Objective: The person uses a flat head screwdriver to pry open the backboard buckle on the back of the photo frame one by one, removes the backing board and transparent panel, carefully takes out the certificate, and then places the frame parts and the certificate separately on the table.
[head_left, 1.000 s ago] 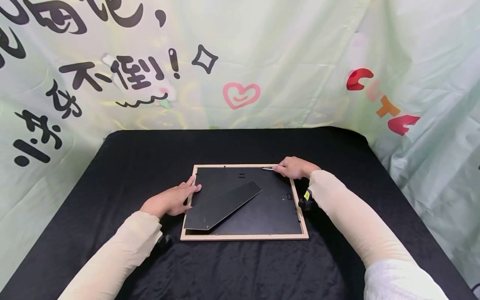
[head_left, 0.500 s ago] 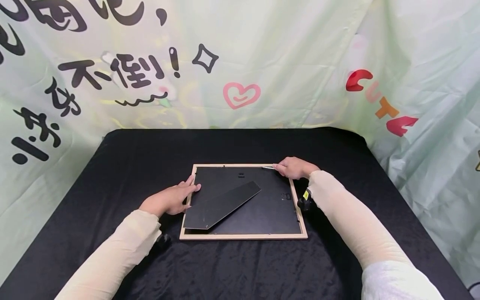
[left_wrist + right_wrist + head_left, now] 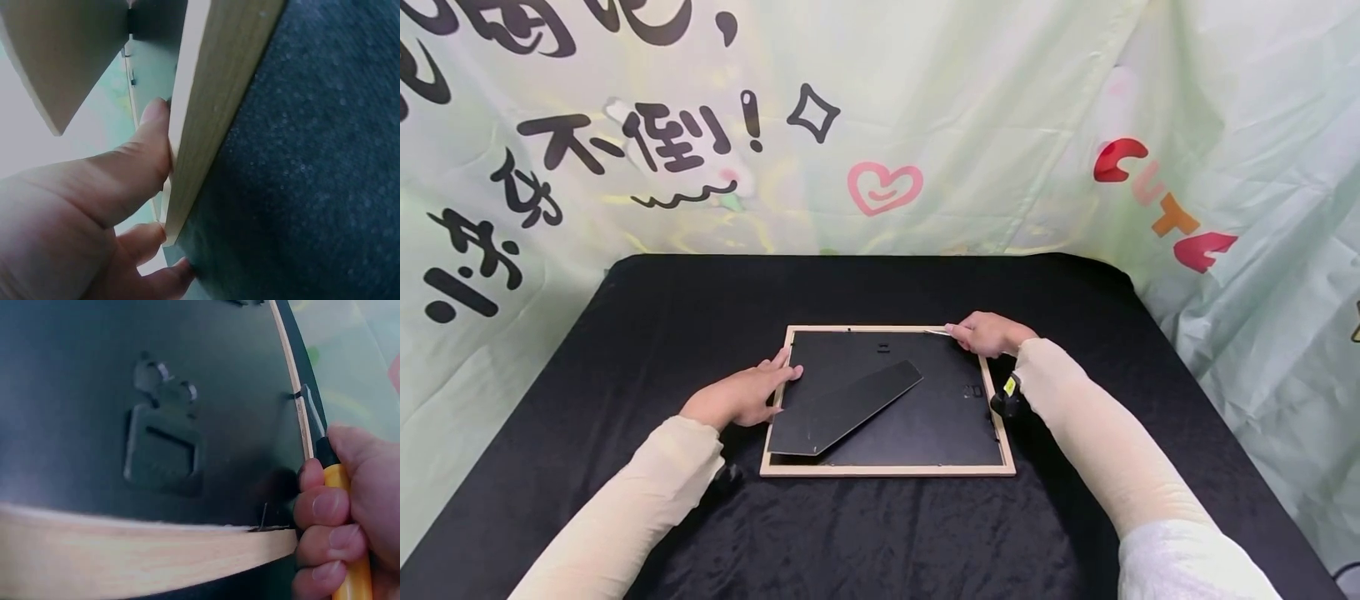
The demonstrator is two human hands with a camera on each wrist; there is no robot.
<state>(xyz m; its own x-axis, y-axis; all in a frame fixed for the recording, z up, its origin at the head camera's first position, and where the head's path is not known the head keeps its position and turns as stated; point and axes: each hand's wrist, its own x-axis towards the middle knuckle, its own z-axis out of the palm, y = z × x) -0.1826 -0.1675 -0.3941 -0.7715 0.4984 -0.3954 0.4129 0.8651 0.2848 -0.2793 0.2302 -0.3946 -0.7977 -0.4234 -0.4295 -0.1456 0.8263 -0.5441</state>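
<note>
Right hand [image 3: 992, 334] curling round yellow-handled screwdriver [image 3: 355, 575], tip meeting metal tab [image 3: 297, 395] beyond grip; left hand [image 3: 741, 397] resting, spread, on picture frame [image 3: 887, 471]. Probably levering; next move calling for steadiness.

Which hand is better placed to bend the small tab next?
The right hand, I'd judge: it grips the yellow-handled tool, tip at the tab. The left hand touches the frame.

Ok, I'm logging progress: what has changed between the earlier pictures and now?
No clear change: the head view shifts slightly as a whole; nothing was taken hold of or let go. The right hand still holds the yellow-handled tool at the far edge of the frame, the left hand stays on its left side, and the black flap looks unchanged.
</note>
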